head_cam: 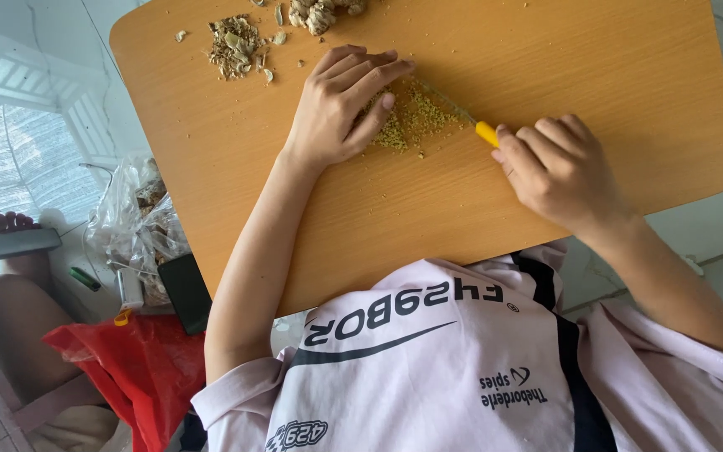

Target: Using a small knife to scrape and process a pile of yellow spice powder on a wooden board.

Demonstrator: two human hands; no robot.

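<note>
We look down on a wooden table [612, 75] with rounded corners. At its middle, our left hand [336, 109] rests flat, fingers together, on a knife blade over a pile of finely chopped yellow-green bits [416, 121]. Our right hand [558, 167] — nearer the right edge — is closed around the knife's yellow handle [487, 133]. Near the far edge lie dry peelings [236, 46] and knobbly pale pieces [320, 12].

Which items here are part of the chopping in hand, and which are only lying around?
In use:
left hand pressing on the finely minced yellowish pile
right hand gripping the yellow-handled knife
orange-brown wooden table

Lying about:
dry husk scraps
clear plastic bag
red plastic bag
black flat device
</note>
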